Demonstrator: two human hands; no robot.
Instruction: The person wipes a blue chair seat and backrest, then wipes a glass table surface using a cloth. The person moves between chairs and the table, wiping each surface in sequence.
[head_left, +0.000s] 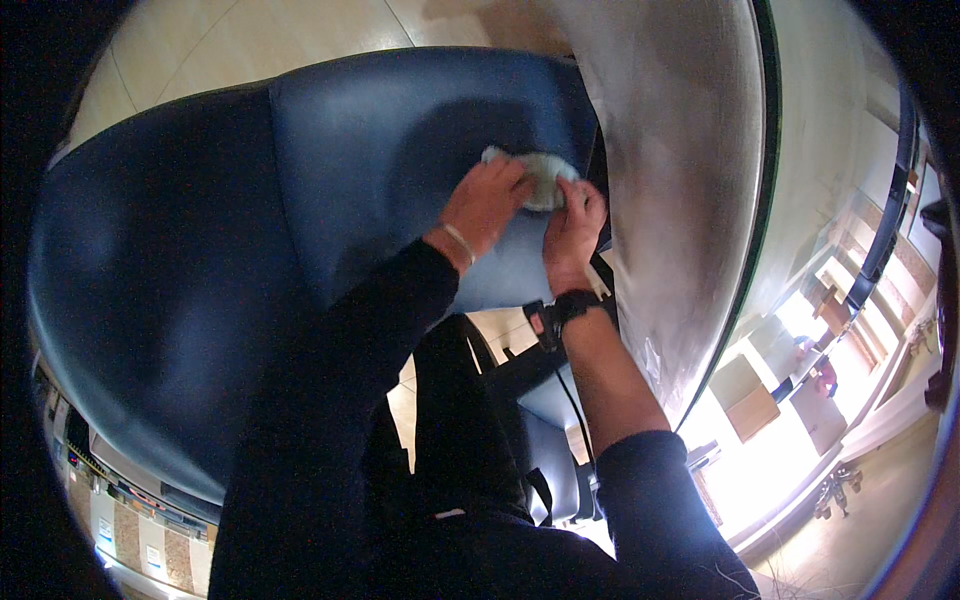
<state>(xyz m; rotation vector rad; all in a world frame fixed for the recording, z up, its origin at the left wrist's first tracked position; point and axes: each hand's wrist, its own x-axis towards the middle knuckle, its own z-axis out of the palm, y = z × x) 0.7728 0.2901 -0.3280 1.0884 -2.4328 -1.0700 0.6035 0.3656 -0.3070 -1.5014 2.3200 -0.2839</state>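
A pale, bunched cloth (546, 180) lies against the dark blue, leather-like seat (360, 142) of an upholstered chair. My left hand (489, 204), with a thin light band at the wrist, grips the cloth's left side, fingers bent over it. On its right side, my right hand (574, 229) pinches the cloth between thumb and fingers. A black strap with a small device (555, 319) circles my right wrist, and a cable runs down from it. Both hands are slightly blurred. A seam divides the seat from the larger blue panel (157, 277), which looks like the backrest.
Close on the right of the seat hangs a greyish cloth cover (652, 195), bordered by the dark edge of a tabletop (766, 150). Another blue chair (551, 457) stands below my arms. Tiled floor (315, 37) shows beyond the seat. Bright windows lie at lower right.
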